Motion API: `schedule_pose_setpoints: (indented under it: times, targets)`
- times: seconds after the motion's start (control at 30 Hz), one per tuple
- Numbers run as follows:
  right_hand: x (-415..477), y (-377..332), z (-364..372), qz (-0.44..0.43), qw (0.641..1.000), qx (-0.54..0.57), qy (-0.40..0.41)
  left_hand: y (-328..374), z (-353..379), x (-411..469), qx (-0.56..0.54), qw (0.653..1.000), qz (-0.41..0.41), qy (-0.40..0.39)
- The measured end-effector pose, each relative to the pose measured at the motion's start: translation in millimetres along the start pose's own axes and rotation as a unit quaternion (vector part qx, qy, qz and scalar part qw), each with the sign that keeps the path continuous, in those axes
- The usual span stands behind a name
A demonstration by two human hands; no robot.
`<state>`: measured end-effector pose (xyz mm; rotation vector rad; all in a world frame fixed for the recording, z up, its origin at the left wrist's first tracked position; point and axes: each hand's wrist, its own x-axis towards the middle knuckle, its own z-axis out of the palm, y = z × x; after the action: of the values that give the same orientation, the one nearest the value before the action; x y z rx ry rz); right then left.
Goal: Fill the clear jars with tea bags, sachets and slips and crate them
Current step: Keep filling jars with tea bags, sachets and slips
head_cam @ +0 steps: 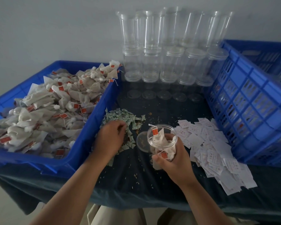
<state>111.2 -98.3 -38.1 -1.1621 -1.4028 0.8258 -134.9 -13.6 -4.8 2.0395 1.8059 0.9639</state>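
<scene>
My right hand (175, 157) grips a clear jar (162, 140), open and tilted toward me, with several tea bags and red tags inside. Its clear lid (142, 142) lies flat on the cloth just left of it. My left hand (111, 138) rests on the pile of green sachets (122, 117), fingers curled into them; whether it pinches one I cannot tell. White paper slips (216, 148) lie spread to the right of the jar. A blue bin (88, 127) on the left is heaped with tea bags (55, 101).
Stacked clear jars with lids (169, 51) stand against the wall at the back. A blue lattice crate (250, 101) sits tilted on the right. The dark cloth-covered table (136, 176) is strewn with loose grains near its front edge.
</scene>
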Motion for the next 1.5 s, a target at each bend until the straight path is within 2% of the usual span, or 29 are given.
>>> schedule_pose_setpoints:
  times: [0.13, 0.2, 0.3, 0.4, 0.43, 0.5, 0.57, 0.63, 0.67, 0.73, 0.83, 0.97, 1.1, 1.17, 1.3, 1.5]
  targets:
    - [2, 0, 1, -0.014, 1.000, -0.022, -0.010, 46, -36, 5, -0.174, 0.985, 0.004, 0.013]
    - [1, 1, 2, -0.014, 1.000, -0.024, -0.012, 72, -52, 3, -0.205, 0.976, 0.055, -0.048]
    - [-1, 3, 1, -0.012, 1.000, -0.012, -0.011, 95, -54, -4, -0.138, 0.963, 0.152, -0.173]
    - [-2, 2, 1, -0.023, 1.000, -0.001, -0.017, 99, -42, -6, -0.011, 0.957, 0.199, -0.211]
    - [-3, 1, 2, -0.028, 0.999, 0.000, -0.015, 99, -41, -6, -0.007, 0.956, 0.196, -0.217]
    - [-5, -1, 1, -0.036, 0.999, 0.006, -0.006, 102, -40, -6, -0.072, 0.959, 0.182, -0.206]
    - [-7, -3, 1, -0.048, 0.999, 0.009, 0.005, 103, -37, -2, -0.169, 0.966, 0.140, -0.139]
    - [-8, -4, 1, -0.062, 0.998, 0.008, 0.017, 99, -30, 6, -0.222, 0.970, 0.060, -0.081]
    - [-8, -4, 1, -0.072, 0.997, 0.008, 0.024, 95, -24, 12, -0.220, 0.972, 0.024, -0.078]
    - [-9, -3, 1, -0.093, 0.995, 0.015, 0.036, 87, -7, 26, -0.172, 0.977, -0.007, -0.124]
    - [-10, -4, -2, -0.117, 0.991, 0.037, 0.056, 86, 28, 48, -0.073, 0.973, 0.046, -0.213]
    - [-12, -6, -3, -0.130, 0.988, 0.053, 0.069, 105, 72, 70, 0.019, 0.932, 0.158, -0.325]
    - [-9, -3, -3, -0.131, 0.988, 0.052, 0.063, 116, 104, 81, 0.062, 0.916, 0.148, -0.367]
    - [-8, -2, -3, -0.124, 0.989, 0.049, 0.057, 115, 116, 80, 0.061, 0.917, 0.110, -0.377]
    - [-6, -1, -1, -0.135, 0.990, 0.023, 0.036, 106, 124, 80, -0.022, 0.927, 0.061, -0.369]
    - [-6, 2, 0, -0.131, 0.991, 0.008, 0.032, 106, 125, 80, -0.007, 0.935, 0.102, -0.340]
